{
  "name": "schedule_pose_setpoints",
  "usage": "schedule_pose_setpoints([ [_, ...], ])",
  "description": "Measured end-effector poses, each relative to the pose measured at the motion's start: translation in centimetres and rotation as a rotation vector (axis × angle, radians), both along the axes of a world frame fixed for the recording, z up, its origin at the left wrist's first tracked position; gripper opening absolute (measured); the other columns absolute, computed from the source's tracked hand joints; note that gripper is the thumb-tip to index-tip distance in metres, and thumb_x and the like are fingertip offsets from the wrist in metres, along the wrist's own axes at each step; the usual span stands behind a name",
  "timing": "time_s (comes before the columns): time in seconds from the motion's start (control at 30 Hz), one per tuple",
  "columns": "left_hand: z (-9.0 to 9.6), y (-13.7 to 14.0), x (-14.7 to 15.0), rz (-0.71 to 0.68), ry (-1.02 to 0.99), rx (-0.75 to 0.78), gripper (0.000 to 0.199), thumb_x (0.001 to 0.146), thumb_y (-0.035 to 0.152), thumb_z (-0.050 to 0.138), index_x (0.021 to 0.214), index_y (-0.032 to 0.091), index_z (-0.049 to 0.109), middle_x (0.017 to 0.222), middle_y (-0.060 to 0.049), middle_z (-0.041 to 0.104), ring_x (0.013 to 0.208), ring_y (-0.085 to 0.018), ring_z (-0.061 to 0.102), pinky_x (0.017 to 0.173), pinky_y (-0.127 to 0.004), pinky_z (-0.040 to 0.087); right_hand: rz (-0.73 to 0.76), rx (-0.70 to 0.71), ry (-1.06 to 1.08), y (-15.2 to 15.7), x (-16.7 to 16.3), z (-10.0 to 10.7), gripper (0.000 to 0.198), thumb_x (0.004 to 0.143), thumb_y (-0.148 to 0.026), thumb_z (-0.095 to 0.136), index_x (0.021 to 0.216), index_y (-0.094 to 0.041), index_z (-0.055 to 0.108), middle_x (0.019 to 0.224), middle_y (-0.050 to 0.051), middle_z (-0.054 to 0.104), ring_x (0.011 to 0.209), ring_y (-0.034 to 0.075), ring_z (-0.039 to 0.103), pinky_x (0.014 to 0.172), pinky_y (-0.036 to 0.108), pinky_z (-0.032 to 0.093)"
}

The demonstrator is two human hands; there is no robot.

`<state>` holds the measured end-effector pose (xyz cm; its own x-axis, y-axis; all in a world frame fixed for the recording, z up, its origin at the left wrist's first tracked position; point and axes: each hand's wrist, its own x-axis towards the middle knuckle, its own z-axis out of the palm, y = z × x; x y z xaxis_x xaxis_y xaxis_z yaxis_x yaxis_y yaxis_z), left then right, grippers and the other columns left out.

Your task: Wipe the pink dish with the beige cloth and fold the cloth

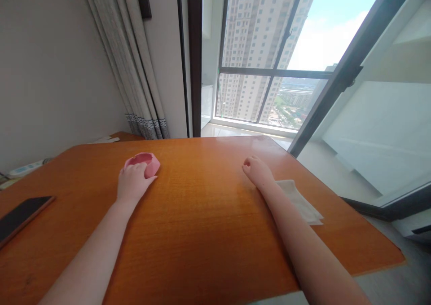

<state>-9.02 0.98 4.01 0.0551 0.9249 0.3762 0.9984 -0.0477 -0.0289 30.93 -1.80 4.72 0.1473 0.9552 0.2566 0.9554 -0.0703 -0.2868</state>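
Glossy tabletop (198, 215), angular pink bowl (152, 165)

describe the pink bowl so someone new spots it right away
Start at the wooden table and look toward its far left, before the gray curtain. The left hand grips the pink bowl there. Its hollow, angular shape sets it apart from the flat, dark phone.

The wooden table (198, 215) bears a pink bowl (153, 165), phone (23, 216), cloth (303, 201).

Left fingers (135, 170) hold pink bowl (153, 165); right fingers (248, 165) curled.
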Motion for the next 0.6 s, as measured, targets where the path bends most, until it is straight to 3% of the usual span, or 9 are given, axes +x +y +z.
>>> schedule_pose_setpoints([
  [0.17, -0.4, -0.1, -2.1, 0.106, 0.009, 0.005, 0.037, 0.075, 0.048, 0.054, 0.092, 0.015, 0.057, 0.099, -0.016, 0.064, 0.098, -0.034, 0.055, 0.079, -0.041, 0.042, -0.157, -0.274, -0.114, -1.1, 3.8, 1.0, 0.028, 0.076, -0.014, 0.051, 0.101, -0.017, 0.063, 0.099, 0.01, 0.065, 0.089, 0.021, 0.062, 0.068, 0.028, 0.044],
  [0.27, -0.7, -0.1, -2.4, 0.108, -0.027, -0.011, 0.037, 0.075, 0.047, 0.054, 0.091, 0.015, 0.057, 0.098, -0.017, 0.063, 0.099, -0.036, 0.054, 0.078, -0.042, 0.041, -0.152, -0.422, -0.148, -1.4, 4.7, 0.6, 0.025, 0.069, -0.01, 0.057, 0.091, -0.015, 0.067, 0.093, 0.013, 0.066, 0.084, 0.024, 0.063, 0.065, 0.031, 0.046],
  [0.43, -1.0, 0.2, -2.5, 0.083, -0.052, -0.031, 0.038, 0.074, 0.047, 0.056, 0.093, 0.014, 0.057, 0.1, -0.018, 0.063, 0.101, -0.036, 0.054, 0.083, -0.042, 0.041, -0.057, -0.514, -0.148, -1.5, 3.4, 0.4, 0.016, 0.061, -0.004, 0.061, 0.069, -0.017, 0.066, 0.079, 0.01, 0.067, 0.075, 0.025, 0.064, 0.063, 0.034, 0.047],
  [0.6, -1.3, 0.5, -2.6, 0.094, -0.03, -0.078, 0.035, 0.075, 0.044, 0.055, 0.093, 0.014, 0.057, 0.099, -0.018, 0.063, 0.1, -0.036, 0.053, 0.089, -0.048, 0.039, 0.093, -0.5, -0.088, -1.8, 1.3, 0.8, 0.015, 0.062, -0.005, 0.061, 0.065, -0.019, 0.065, 0.07, 0.007, 0.066, 0.07, 0.024, 0.065, 0.064, 0.035, 0.047],
])
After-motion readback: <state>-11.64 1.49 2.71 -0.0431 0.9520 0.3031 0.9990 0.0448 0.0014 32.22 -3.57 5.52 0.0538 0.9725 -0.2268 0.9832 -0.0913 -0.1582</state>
